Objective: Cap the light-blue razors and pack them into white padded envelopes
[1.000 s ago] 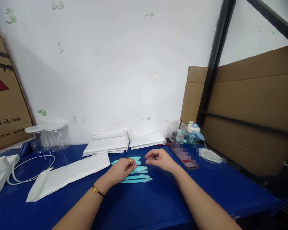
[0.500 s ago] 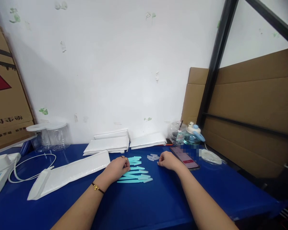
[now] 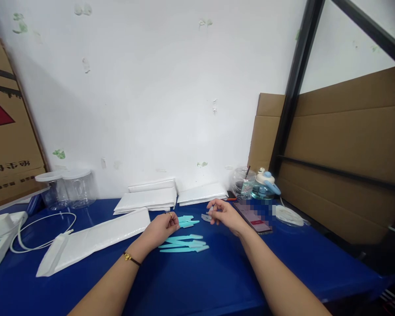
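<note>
Several teal eyebrow razors [image 3: 184, 249] lie on the blue table, their paler ends pointing right. My left hand [image 3: 163, 228] is closed at the left side of the upper razors, fingertips pinched. From the pinch a teal razor [image 3: 191, 223] appears to stick out to the right, over others lying there. My right hand [image 3: 224, 215] is closed with thumb and finger pinching a small clear plastic cover [image 3: 211, 209]. Just below those fingertips, more clear covers [image 3: 205, 217] lie on the table, partly hidden by the hand.
Folded white mailer bags [image 3: 146, 199] lie along the wall, with one long white bag [image 3: 95, 239] at left. A phone [image 3: 255, 218], a plastic cup [image 3: 243, 184], a bottle [image 3: 265, 186] and a coiled cable [image 3: 289, 215] are at right. Clear jars [image 3: 79, 188] stand at back left.
My right hand has lifted slightly to the left, with a clear cover now between its fingers. One razor from the middle of the row has shifted up with my left hand.
</note>
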The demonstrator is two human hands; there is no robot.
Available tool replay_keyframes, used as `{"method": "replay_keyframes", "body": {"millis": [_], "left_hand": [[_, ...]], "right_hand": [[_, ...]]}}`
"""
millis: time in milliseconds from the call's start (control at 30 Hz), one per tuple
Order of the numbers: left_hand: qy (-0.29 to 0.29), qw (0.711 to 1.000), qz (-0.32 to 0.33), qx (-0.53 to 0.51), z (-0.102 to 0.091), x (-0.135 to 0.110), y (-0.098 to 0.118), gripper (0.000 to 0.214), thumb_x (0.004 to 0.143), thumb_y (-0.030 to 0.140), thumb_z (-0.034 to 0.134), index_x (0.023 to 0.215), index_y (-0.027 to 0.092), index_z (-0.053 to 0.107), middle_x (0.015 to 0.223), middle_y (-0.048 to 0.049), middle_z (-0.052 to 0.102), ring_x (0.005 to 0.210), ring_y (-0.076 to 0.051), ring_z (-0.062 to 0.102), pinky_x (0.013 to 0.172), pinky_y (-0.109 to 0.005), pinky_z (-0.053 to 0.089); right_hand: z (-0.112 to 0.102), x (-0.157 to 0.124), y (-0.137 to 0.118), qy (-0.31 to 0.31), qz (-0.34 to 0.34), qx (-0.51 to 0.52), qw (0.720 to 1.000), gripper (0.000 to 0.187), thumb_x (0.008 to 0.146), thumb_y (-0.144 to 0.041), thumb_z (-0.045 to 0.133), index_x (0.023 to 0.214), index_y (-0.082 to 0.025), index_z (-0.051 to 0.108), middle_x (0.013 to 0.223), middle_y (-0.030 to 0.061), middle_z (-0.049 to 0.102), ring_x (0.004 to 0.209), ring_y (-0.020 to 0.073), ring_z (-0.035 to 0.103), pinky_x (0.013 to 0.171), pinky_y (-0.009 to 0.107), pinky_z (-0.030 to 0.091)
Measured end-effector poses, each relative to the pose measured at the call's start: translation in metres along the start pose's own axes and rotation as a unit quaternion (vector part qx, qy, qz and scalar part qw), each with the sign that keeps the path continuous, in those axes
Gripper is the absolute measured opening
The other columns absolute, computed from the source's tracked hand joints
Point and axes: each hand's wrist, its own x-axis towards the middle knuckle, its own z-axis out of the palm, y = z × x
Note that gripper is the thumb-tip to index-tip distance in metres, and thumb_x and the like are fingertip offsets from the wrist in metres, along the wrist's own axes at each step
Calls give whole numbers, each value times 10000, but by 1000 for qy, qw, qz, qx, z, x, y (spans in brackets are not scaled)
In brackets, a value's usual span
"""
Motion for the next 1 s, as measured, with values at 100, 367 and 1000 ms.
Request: {"method": "replay_keyframes", "body": {"millis": [100,367,1000], "left_hand": [[-2,1000,5,-14,1,1,-1,210,771,391,506,780,188,557,686,-1,570,646,-157,519,569,-241,374],[14,998,24,-48,3,2,-3,256,774,434,513,794,184,568,724,-8,586,679,-158,521,609,-250,395],[21,997,30,-73,2,3,0,240,768,416,535,785,180,575,728,-4,588,693,-153,520,631,-248,400]], "right_hand": [[1,-1,-3,-15,35,44,998,288,636,-335,747,790,-139,603,570,-18,624,530,124,631,467,192,440],[11,0,-1,14,77,67,995,402,614,-483,755,630,-146,536,493,-6,623,405,118,597,352,175,389],[24,-5,-6,-32,93,97,990,403,645,-496,732,664,-157,516,550,-4,638,454,122,621,405,190,439]]}}
